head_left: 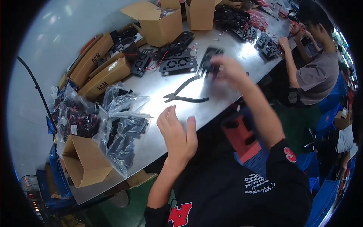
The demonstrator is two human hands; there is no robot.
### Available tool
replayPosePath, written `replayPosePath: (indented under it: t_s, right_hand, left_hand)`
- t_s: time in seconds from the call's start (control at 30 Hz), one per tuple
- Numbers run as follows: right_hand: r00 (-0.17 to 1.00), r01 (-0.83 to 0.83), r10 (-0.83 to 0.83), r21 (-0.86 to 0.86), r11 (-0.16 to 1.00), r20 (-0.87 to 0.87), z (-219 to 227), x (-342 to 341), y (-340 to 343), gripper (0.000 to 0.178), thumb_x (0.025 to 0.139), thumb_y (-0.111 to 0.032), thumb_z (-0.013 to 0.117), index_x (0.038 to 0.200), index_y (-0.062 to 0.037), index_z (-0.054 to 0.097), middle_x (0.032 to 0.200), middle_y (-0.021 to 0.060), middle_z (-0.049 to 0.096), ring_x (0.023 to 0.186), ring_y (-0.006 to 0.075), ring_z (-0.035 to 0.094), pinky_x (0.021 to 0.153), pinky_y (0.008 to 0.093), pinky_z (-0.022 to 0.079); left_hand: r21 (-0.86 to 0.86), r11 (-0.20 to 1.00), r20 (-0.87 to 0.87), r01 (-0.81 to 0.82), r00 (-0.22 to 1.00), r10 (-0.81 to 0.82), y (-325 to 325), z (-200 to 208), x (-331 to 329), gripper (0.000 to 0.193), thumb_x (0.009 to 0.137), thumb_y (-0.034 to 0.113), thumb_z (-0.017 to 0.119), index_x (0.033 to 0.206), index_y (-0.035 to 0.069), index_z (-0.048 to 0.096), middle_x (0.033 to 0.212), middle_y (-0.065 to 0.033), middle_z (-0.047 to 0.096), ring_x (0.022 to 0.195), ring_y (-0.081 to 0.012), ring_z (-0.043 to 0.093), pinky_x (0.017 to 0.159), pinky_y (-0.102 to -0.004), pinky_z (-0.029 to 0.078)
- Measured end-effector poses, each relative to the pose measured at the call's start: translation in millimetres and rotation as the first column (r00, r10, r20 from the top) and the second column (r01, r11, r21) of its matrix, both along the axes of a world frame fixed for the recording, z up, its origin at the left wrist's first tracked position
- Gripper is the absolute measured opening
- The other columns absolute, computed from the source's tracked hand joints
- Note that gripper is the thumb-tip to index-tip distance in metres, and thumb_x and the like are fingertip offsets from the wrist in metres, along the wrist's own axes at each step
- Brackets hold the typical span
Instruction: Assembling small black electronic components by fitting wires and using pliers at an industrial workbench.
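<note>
From the head view, I have the right hand (229, 71) gripping a blurred black plate (208, 60) over the bench (157, 84); the left hand (176, 133) is spread, empty. Wired plates (177, 65) lie just left; which are finished, I can't tell.

Glossy metal tbl (153, 85), matt held plate (208, 58), matt cardboard box (87, 164), shiny plastic bag (123, 145), pliers (173, 96) w/ matt hdls (193, 100)

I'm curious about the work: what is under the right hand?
A blurred black plate shows beyond the right hand; whatever lies beneath the hand is covered.
</note>
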State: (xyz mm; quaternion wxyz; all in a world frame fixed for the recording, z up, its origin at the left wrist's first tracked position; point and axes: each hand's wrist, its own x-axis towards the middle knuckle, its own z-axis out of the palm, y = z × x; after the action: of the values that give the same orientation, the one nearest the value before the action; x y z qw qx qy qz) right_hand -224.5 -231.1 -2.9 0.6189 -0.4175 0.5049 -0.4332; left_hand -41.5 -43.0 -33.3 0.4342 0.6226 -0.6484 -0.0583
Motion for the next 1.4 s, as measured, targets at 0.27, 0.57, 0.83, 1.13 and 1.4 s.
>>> replayPosePath:
  t_s: [0.27,0.57,0.83,1.13,1.4]
  right_hand:
    - [0.947,0.320,-0.300,-0.359,0.877,0.111,11.7,-103.6,-234.1,0.052,0.098,-0.034,0.065,0.129,0.0067,0.057,0.121,0.0160,0.067,0.100,0.0278,0.068,0.087,0.0380,0.055]
    - [0.372,-0.851,-0.112,-0.387,0.356,-0.921,-9.1,30.3,-83.7,0.035,0.089,-0.029,0.072,0.115,-0.0058,0.069,0.111,0.0124,0.066,0.104,0.0262,0.063,0.088,0.0385,0.051]
    - [0.625,-0.630,-0.473,-0.759,0.166,-0.622,29.3,38.4,-99.4,0.021,0.097,-0.021,0.062,0.106,-0.0045,0.072,0.087,0.0129,0.071,0.076,0.0266,0.068,0.066,0.0353,0.053]
    - [0.978,-0.206,0.170,-0.635,0.745,-0.117,37.5,97.3,60.6,0.033,0.106,-0.025,0.054,0.112,0.0043,0.070,0.079,0.0027,0.067,0.063,0.0087,0.062,0.056,0.0230,0.050]
    - [0.852,-0.488,0.197,-0.872,-0.032,-0.485,-0.6,140.0,176.8,0.020,0.086,-0.009,0.071,0.097,0.0072,0.070,0.084,0.0174,0.070,0.066,0.0293,0.067,0.059,0.0335,0.052]
  left_hand:
    - [0.004,0.999,0.153,-0.042,0.987,0.040,41.6,-43.8,43.0,0.025,0.085,0.011,0.070,0.103,-0.003,0.059,0.106,-0.0203,0.058,0.102,-0.0393,0.055,0.091,-0.0478,0.043]
    - [-0.069,0.986,0.162,-0.151,0.974,0.160,55.9,-43.7,54.1,0.022,0.082,0.008,0.071,0.100,0.002,0.060,0.104,-0.0162,0.059,0.101,-0.0365,0.057,0.088,-0.0457,0.044]
    - [-0.104,0.992,0.091,-0.074,0.992,0.083,65.4,-27.1,52.3,0.019,0.083,0.007,0.070,0.099,0.002,0.061,0.101,-0.0156,0.059,0.097,-0.0349,0.058,0.084,-0.0428,0.045]
    - [-0.035,0.987,-0.642,-0.159,0.760,0.099,48.4,19.3,67.5,0.033,0.100,0.020,0.056,0.123,-0.005,0.056,0.118,-0.0179,0.062,0.105,-0.0261,0.061,0.091,-0.0360,0.048]
    - [0.069,0.992,-0.778,-0.103,0.618,0.118,74.4,45.2,88.2,0.048,0.092,0.028,0.072,0.119,-0.002,0.046,0.098,-0.0053,0.053,0.087,-0.0122,0.051,0.077,-0.0284,0.046]
